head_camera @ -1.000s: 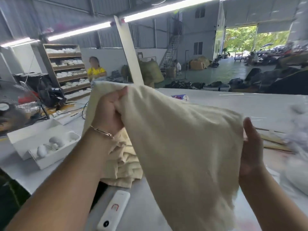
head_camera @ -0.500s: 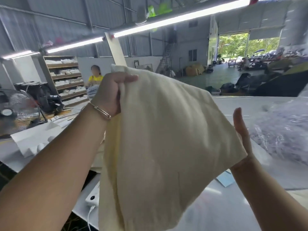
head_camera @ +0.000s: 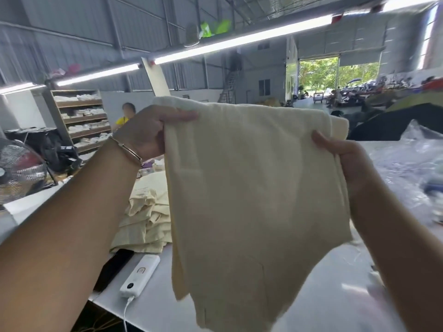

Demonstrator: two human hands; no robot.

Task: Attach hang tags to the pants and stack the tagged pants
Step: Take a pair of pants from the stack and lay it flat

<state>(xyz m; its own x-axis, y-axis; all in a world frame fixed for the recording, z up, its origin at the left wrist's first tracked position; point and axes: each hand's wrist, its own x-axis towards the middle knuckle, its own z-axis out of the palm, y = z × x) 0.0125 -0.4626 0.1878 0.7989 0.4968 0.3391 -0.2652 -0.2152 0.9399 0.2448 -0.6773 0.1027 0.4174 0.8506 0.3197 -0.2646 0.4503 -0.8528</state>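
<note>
Two hands hold the pants (head_camera: 251, 200) up: left hand (head_camera: 148, 133) and right hand (head_camera: 345, 159) each grip a side; the stack (head_camera: 146, 216) lies lower left, nearer the left hand.

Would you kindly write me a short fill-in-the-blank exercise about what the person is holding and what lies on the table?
1. Both hands hold up a cream pair of pants above the ____.
2. The left hand wears a ____ at the wrist.
3. The stack of folded cream pants lies under the person's ____ arm.
4. The white power bank lies beside a ____ phone.

Missing words: table; bracelet; left; black
</note>
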